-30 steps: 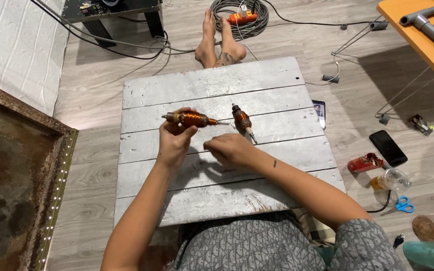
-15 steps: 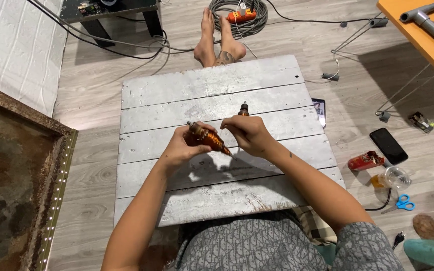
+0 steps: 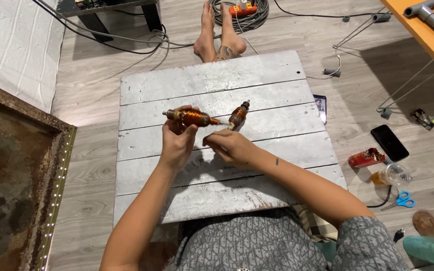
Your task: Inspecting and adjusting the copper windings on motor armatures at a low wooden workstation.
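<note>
Grey plank table (image 3: pixel 212 80) on a wooden floor, two copper-wound motor rotors above its middle.
Left hand (image 3: pixel 177 143) grips one rotor (image 3: pixel 192 117) raised; right hand (image 3: pixel 229 145) pinches its shaft tip. Second rotor (image 3: pixel 238 115) lies untouched just beside, toward the far edge.

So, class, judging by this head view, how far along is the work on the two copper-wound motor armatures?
Looks done: little to show; one armature lies on the grey plank board, untouched. In hand: the left hand has a grip on the other armature, held level above the board, while the right hand pinches at its shaft end. Left: apparently both armatures; no loose parts lie on the board.
</note>
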